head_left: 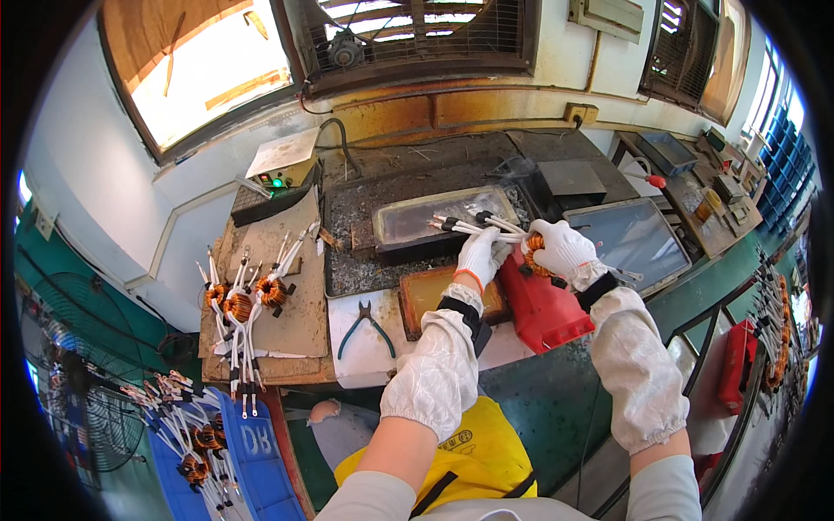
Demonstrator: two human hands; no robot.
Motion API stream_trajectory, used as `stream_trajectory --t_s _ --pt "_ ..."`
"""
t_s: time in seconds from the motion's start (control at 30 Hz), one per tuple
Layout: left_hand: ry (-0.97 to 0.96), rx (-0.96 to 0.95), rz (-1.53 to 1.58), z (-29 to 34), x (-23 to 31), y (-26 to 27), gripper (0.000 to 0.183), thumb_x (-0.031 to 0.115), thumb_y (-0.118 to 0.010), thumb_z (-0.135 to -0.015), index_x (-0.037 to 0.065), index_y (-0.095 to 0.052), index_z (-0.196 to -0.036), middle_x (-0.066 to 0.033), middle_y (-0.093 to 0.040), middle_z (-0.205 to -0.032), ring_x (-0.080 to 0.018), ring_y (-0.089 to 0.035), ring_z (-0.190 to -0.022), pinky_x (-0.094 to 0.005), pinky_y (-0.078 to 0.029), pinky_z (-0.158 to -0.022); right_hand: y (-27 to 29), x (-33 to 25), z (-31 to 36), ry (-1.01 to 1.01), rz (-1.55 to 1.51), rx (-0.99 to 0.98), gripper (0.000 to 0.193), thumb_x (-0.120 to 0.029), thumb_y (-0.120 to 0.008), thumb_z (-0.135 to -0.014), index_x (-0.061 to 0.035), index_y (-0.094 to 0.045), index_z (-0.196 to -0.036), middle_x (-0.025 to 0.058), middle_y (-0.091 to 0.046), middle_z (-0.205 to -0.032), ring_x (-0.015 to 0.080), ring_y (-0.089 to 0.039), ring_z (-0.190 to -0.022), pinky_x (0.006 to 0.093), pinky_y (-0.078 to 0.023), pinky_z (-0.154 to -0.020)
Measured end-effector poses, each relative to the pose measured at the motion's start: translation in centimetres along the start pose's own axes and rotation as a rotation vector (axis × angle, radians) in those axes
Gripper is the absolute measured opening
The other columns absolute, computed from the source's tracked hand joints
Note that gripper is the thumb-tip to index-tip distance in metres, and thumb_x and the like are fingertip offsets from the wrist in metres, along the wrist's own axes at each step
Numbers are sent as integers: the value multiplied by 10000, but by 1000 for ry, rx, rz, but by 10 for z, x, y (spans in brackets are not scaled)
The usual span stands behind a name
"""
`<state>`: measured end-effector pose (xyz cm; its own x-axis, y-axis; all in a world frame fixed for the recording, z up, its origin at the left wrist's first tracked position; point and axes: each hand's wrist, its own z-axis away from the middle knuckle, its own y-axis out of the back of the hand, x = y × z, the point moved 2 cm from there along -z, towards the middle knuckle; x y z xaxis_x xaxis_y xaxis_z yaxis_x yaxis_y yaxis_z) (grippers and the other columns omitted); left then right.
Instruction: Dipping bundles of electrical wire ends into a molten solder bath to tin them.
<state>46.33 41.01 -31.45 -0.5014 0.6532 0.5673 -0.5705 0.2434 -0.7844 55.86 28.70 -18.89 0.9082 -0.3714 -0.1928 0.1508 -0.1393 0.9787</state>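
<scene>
Both my hands wear white knit gloves and work close together over the bench. My right hand is closed on a copper-wound toroidal coil. White sleeved leads with black bands run left from the coil, and my left hand closes around them. The lead ends reach over a rectangular metal pot with a dull silvery surface. Directly below my hands is a red plastic container; beside it sits a shallow tray with an amber-brown surface.
Several finished-looking coils lie on cardboard at left, near cutting pliers. A blue bin of more coils stands lower left. A control box with a green light sits at back left. A grey-topped tray lies at right.
</scene>
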Motion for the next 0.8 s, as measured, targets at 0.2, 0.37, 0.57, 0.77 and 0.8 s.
stream_trajectory --t_s 0.2,0.37,0.57,0.77,0.8 --pt "20 9 5 -2 -1 3 130 130 -535 -942 54 -575 -1040 -130 -657 -995 -250 -660 -876 -334 -567 -716 3 0 1 -15 -8 -18 330 -252 -630 -776 -157 -614 -1091 244 -620 -1016 410 -642 -909 468 -537 -761" --pt "43 -57 62 -8 -4 9 144 121 -529 -946 54 -580 -1062 -126 -660 -999 -244 -663 -881 -333 -573 -723 0 1 0 -6 -9 -7 328 -247 -633 -772 -154 -616 -1086 244 -622 -1008 414 -644 -900 471 -539 -753" --pt "49 -30 61 -9 -7 8 142 123 -528 -955 51 -584 -1064 -123 -660 -991 -236 -663 -864 -320 -575 -712 2 2 1 -2 -13 -1 328 -247 -633 -773 -151 -616 -1086 249 -621 -1008 413 -642 -906 472 -536 -760" --pt "50 -36 69 -7 -6 9 116 144 -569 -932 63 -578 -1015 -97 -648 -931 -215 -648 -805 -321 -566 -700 2 0 2 -5 -20 -9 330 -251 -630 -776 -149 -615 -1089 258 -616 -1013 414 -638 -911 472 -533 -764" --pt "51 -37 69 -5 -6 7 116 144 -569 -932 63 -578 -1015 -97 -648 -931 -215 -648 -805 -321 -566 -700 2 1 2 -6 -21 -1 330 -252 -630 -776 -148 -615 -1090 261 -615 -1012 415 -638 -910 472 -533 -763"
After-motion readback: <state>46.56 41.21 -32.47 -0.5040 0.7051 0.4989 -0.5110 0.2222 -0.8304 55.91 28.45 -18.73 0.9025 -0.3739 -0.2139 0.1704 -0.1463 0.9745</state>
